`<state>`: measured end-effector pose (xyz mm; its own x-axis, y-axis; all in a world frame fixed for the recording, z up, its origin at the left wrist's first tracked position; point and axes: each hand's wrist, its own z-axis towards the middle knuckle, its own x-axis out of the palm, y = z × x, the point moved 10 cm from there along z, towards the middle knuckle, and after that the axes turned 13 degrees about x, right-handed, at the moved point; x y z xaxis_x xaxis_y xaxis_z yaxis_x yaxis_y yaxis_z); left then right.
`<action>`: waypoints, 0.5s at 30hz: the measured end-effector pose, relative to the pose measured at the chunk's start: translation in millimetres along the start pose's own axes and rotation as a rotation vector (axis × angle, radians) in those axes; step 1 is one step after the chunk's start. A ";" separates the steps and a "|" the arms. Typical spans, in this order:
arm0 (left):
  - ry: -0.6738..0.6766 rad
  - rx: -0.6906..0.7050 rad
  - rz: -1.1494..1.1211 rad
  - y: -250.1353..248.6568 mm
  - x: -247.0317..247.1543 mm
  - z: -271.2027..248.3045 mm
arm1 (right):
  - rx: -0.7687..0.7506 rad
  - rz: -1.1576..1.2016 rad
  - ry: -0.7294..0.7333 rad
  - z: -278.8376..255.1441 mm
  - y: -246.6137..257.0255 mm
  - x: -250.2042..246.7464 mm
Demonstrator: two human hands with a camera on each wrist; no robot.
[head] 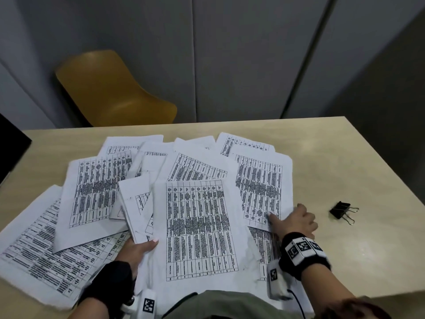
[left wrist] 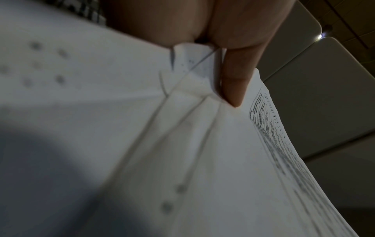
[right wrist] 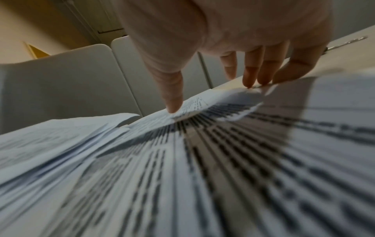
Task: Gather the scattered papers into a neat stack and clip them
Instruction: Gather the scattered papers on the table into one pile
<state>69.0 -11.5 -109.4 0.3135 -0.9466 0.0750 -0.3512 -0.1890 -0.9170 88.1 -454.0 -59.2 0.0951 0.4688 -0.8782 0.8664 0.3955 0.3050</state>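
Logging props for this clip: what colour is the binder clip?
The binder clip is black, best in head view.

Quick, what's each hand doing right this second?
Left hand: closed, gripping a small bundle of sheets.
Right hand: closed, thumb and fingertips pinching the right-hand sheet at its edge.

papers (head: pixel 142 199) lie overlapping across the table (head: pixel 345 153); binder clip (head: pixel 340 210) to their right.

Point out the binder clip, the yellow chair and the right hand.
binder clip (head: pixel 339 210): head view, on its black body.
yellow chair (head: pixel 103 88): head view, middle of its backrest.
right hand (head: pixel 296 220): head view, back of the hand.
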 end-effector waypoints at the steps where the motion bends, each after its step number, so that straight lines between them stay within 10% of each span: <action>1: 0.004 -0.002 0.009 -0.1 0.1 -0.2 | 0.000 0.009 0.023 1.0 2.0 0.3; 9: 0.012 0.012 0.005 -0.5 0.9 1.3 | -0.019 0.207 0.346 1.1 11.2 29.9; 15: -0.005 0.014 -0.001 0.0 -0.4 1.8 | 0.042 0.384 0.253 17.8 19.0 4.2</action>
<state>70.5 -10.7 -110.1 0.3185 -0.9450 0.0737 -0.3385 -0.1861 -0.9224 113.7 -458.6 -63.7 0.2952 0.7551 -0.5854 0.8112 0.1256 0.5711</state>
